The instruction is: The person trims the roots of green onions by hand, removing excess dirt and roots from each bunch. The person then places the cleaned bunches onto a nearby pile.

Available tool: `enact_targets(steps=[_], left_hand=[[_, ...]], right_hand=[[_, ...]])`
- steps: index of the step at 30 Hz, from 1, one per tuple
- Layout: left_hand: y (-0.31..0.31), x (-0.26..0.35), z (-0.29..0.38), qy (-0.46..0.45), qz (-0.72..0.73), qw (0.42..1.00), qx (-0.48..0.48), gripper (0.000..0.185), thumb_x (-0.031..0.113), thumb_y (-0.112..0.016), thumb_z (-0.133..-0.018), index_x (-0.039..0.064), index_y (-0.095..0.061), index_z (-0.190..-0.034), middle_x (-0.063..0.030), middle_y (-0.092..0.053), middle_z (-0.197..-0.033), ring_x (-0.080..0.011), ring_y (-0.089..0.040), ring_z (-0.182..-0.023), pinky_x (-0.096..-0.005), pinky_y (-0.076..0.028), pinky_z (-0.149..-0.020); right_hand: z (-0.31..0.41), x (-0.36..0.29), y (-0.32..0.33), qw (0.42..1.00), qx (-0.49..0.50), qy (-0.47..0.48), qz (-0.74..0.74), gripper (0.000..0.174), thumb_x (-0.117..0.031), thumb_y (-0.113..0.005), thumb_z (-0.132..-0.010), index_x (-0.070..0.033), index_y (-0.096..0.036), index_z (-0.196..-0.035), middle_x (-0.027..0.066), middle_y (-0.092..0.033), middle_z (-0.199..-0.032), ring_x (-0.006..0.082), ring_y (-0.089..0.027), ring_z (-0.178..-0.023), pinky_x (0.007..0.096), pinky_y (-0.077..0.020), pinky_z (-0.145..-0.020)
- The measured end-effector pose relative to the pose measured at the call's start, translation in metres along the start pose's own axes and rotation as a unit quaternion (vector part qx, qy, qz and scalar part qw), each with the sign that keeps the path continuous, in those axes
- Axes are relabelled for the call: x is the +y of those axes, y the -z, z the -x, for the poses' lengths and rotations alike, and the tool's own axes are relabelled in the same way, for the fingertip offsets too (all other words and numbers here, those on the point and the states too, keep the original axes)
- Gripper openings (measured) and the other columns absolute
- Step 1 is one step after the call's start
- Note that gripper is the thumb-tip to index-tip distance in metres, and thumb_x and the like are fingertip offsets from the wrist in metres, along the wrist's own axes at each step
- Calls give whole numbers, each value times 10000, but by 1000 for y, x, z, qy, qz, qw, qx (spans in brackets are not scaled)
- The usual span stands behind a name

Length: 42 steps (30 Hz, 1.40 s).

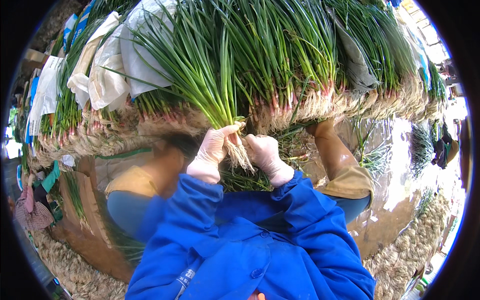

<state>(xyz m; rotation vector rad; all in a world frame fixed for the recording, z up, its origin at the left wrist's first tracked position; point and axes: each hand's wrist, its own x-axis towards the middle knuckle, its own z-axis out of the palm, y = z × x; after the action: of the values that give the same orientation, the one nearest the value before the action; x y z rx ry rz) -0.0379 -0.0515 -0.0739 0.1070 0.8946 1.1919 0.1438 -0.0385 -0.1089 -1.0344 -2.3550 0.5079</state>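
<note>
My left hand (213, 150), in a thin pale glove, is closed around the lower stalks of a bunch of green onions (213, 93). The long green leaves fan up and to the left, and the whitish roots (239, 154) hang down between my hands. My right hand (264, 152), gloved the same way, is curled with its fingertips at the right side of the bunch's reddish base. It seems to pinch a stalk or leaf there, though the fingers hide most of it.
A long row of green onions (277, 75) lies ahead, roots towards me. White plastic sheets (142, 56) and a grey cloth (356, 67) lie over parts of it. Loose leaves (247, 182) litter the ground between my legs. Another person (35, 210) is at the far left.
</note>
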Motion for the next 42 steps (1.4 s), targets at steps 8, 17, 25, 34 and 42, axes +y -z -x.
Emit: enact_targets(steps=[8, 17, 25, 34, 42], left_hand=[[10, 4, 16, 24, 37, 999, 18, 273, 53, -637, -845, -1, -610, -1111, -123, -667, -1071, -253, -651, -911, -435, -548, -841], [11, 3, 23, -1, 39, 999, 12, 198, 73, -650, -860, -5, -628, -1041, -119, -681, -930, -219, -655, -818, -388, -562, -790], [12, -4, 10, 1, -38, 997, 67, 264, 70, -624, -865, 7, -591, -1120, -125, -665, -1003, -268, -658, -836, -476, -574, -758], [11, -1, -3, -1, -23, 1000, 18, 294, 113, -619, -866, -7, -607, -1134, -161, -679, -1046, -188, -612, -640, -365, -544, -678], [3, 1, -2, 21, -42, 998, -48, 411, 157, -603, -874, -3, -583, -1252, -85, -646, -732, -170, -614, -636, -341, -544, -711]], right_hand=[[-17, 26, -2, 715, -207, -404, -532, 534, -490, -488, -955, -19, -563, -1194, 192, -646, -1117, 312, -640, -957, 434, -496, -835], [-56, 0, -41, 930, -222, -286, 67, 212, -148, -548, -886, -62, -670, -1036, 150, -701, -995, 340, -683, -891, 378, -537, -730], [-25, 41, -6, 917, -231, -305, 114, 272, -305, -618, -856, -51, -650, -950, 123, -706, -913, 329, -679, -870, 445, -525, -759], [-37, 12, 9, 965, -101, -242, 1, 249, -304, -646, -847, -104, -592, -984, 172, -663, -785, 370, -650, -765, 450, -510, -670], [16, 7, 16, 972, -132, -187, 52, 154, -266, -596, -874, -129, -631, -935, 93, -678, -767, 302, -665, -705, 421, -520, -617]])
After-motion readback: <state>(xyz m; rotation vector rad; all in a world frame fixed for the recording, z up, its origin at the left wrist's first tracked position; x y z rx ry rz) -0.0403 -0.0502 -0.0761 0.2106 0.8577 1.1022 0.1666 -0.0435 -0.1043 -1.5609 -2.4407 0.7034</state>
